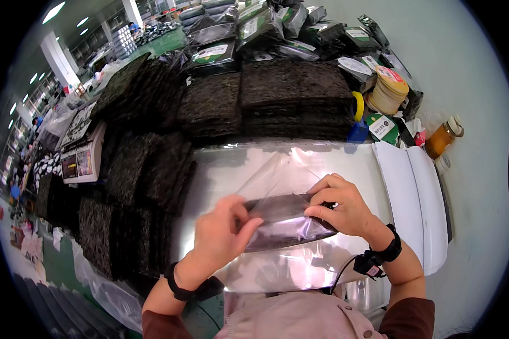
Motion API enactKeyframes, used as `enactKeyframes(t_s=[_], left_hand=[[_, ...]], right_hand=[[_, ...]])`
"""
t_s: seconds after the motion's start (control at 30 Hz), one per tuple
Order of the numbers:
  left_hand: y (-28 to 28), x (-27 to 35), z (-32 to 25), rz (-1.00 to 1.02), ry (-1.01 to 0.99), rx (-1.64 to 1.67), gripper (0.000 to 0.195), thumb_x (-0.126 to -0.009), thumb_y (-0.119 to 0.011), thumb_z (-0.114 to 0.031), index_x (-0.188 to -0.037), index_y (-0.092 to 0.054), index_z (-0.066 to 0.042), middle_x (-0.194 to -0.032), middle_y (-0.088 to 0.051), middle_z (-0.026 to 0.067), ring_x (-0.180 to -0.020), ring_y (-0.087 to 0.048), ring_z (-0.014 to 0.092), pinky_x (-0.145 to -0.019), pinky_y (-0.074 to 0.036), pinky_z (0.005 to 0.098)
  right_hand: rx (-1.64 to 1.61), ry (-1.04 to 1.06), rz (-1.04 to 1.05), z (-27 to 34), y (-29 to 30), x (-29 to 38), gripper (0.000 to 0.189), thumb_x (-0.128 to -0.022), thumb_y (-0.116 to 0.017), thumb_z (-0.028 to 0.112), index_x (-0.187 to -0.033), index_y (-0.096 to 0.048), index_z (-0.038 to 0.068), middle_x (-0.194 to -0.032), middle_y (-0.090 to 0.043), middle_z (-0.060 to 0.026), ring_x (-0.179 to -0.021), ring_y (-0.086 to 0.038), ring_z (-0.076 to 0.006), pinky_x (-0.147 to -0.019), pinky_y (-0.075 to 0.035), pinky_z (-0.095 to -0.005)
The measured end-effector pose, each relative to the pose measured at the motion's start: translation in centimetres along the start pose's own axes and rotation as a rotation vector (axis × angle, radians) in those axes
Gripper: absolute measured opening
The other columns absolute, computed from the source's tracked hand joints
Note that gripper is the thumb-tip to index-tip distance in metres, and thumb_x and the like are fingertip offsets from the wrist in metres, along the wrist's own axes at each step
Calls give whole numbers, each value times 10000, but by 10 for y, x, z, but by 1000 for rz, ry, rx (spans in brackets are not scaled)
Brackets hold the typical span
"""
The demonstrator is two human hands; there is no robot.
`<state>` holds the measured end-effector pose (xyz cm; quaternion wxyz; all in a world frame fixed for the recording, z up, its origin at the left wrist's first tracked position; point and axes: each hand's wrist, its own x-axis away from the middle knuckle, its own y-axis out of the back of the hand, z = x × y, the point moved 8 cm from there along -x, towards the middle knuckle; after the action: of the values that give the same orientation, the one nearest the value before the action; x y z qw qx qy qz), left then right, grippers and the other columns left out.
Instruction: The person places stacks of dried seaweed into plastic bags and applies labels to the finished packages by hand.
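A dark, flat bundle of what looks like dried seaweed sheets (286, 241) lies crosswise on clear plastic film, partly covered by a fold of that film (275, 180). At its left end is my left hand (222, 231), thumb and fingers curled near the film edge; whether they grip it is unclear. My right hand (339, 205) pinches the film and the bundle's right end between thumb and fingers. Under both hands, shiny film sheets (225, 165) cover the work surface. Each wrist wears a black band.
Tall stacks of dark sheets (297, 93) stand behind and to the left (95, 233). A digital scale (82, 161) is at the left. Packed bags (214, 55), a tape roll (357, 106), white sheets (407, 203) and an amber bottle (443, 137) sit around the far and right sides.
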<state>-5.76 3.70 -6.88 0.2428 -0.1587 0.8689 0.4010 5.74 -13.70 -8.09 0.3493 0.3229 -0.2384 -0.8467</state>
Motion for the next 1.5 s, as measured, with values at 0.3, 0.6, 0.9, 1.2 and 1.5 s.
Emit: enactKeyframes(t_s=[0.3, 0.6, 0.9, 1.2, 1.5], left_hand=[[-38, -5, 58, 320, 574, 670, 189, -769, -744, -70, -918, -678, 24, -819, -675, 28, -692, -610, 83, -624, -480, 213], [-19, -15, 22, 246, 89, 56, 132, -751, -686, -43, -883, -695, -33, -757, -672, 122, -660, -654, 188, -624, -507, 260], [-37, 20, -74, 114, -442, -163, 297, -720, -642, -11, -1016, -663, -13, -1032, -664, 109, -980, -645, 265, -747, -540, 331], [-37, 16, -75, 84, -382, -119, 275, -717, -622, -39, -987, -677, -27, -1024, -676, 103, -950, -656, 252, -834, -512, 368], [-38, 39, -73, 139, -565, -83, 262, -738, -591, -85, -985, -668, -39, -1050, -667, 90, -975, -639, 220, -821, -511, 343]], right_hand=[[-418, -308, -147, -30, -8, 13, 247, -712, -784, 71, -911, -657, -4, -817, -614, -38, -744, -571, -138, -671, -457, -249], [135, 203, 8, -3, -11, 4, 190, -715, -690, 81, -902, -720, 99, -863, -704, -60, -713, -672, -195, -588, -523, -258], [443, 634, -84, 33, -8, 16, 250, -725, -674, 77, -975, -668, 83, -927, -674, -80, -712, -664, -198, -536, -523, -258], [296, 623, -119, 28, -3, 17, 256, -714, -673, 81, -969, -671, 82, -898, -682, -73, -717, -664, -194, -538, -521, -255], [379, 601, -79, 33, -4, 23, 165, -748, -647, 97, -909, -673, 73, -892, -689, -68, -733, -673, -204, -568, -536, -273]])
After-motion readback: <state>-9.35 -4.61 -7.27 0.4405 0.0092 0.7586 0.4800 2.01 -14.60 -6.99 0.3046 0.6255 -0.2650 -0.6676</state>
